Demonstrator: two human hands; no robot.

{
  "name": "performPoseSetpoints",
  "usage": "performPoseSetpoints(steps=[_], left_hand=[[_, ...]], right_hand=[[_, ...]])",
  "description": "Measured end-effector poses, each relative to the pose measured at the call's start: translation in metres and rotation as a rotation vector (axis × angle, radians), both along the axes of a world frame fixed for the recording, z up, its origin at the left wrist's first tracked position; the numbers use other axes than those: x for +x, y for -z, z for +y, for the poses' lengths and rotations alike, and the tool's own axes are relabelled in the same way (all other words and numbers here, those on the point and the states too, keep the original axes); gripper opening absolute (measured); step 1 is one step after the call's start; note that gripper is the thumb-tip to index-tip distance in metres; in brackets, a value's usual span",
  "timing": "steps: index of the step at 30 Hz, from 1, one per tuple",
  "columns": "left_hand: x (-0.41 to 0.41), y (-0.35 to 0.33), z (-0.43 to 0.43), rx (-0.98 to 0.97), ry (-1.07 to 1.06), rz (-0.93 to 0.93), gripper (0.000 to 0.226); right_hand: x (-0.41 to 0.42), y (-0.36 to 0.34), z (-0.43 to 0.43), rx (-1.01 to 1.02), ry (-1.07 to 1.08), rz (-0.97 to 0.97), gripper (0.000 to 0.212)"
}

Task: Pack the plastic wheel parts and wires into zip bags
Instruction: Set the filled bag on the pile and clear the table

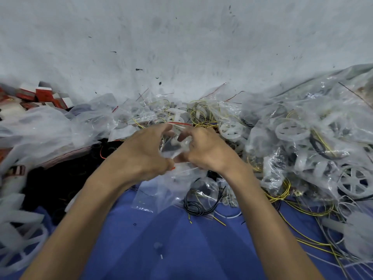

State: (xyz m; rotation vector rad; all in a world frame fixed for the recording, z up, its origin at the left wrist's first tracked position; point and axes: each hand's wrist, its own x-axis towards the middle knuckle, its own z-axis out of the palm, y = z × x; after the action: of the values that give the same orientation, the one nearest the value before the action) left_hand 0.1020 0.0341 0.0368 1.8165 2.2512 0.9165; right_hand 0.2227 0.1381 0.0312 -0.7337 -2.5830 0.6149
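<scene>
**Zip bag pinched between both hands, right over the parts pile**

Zip bag [173, 147] is dead centre in the scene, held up off the blue cloth [161, 239] between both hands. It's a small clear one with a red strip along its far edge. The left hand [141, 152] has its fingers curled round the bag's left side. The right hand [207, 150] does the same on the right side, so both are clamped on it, with the thumbs down at the near edge. There's something dark and something whitish inside, but it's too blurry to say more.

Just nearer than the hands, a flat clear bag [149, 197] lies on the cloth, with a black wire bundle [196, 207] right beside it on the right. Loose yellow wires [302, 211] trail off toward the near right.

The whole right side is a heap of filled bags [282, 110], and white plastic shows through the film. One round wheel [291, 131] sits further back and a spoked wheel [355, 183] is nearer. Blurred white wheel parts [26, 245] are piled at the near left too. Far left there's a stack of red and white boxes [43, 93]. Beyond all of it is a pale scuffed surface [181, 37].
</scene>
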Motion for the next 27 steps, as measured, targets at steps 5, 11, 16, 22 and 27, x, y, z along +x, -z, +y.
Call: performPoseSetpoints(steps=[5,11,16,22,27], left_hand=[[-0.009,-0.003,-0.001,0.078,-0.070,-0.095,0.066],[-0.033,-0.010,-0.010,0.261,-0.093,-0.318,0.057],[-0.050,-0.011,-0.018,0.298,-0.076,-0.401,0.057],[-0.061,-0.011,-0.020,0.349,-0.092,-0.448,0.059],[-0.063,-0.011,-0.018,0.370,-0.106,-0.467,0.055]], right_hand=[[0.000,0.004,-0.002,0.136,0.070,0.161,0.014],[-0.005,-0.012,-0.044,-0.507,-0.546,0.688,0.023],[-0.053,0.039,-0.094,-0.268,-0.658,-0.382,0.039],[-0.114,0.116,-0.111,0.079,-0.138,-0.149,0.082],[-0.115,0.110,-0.098,0.183,-0.182,-0.088,0.056]])
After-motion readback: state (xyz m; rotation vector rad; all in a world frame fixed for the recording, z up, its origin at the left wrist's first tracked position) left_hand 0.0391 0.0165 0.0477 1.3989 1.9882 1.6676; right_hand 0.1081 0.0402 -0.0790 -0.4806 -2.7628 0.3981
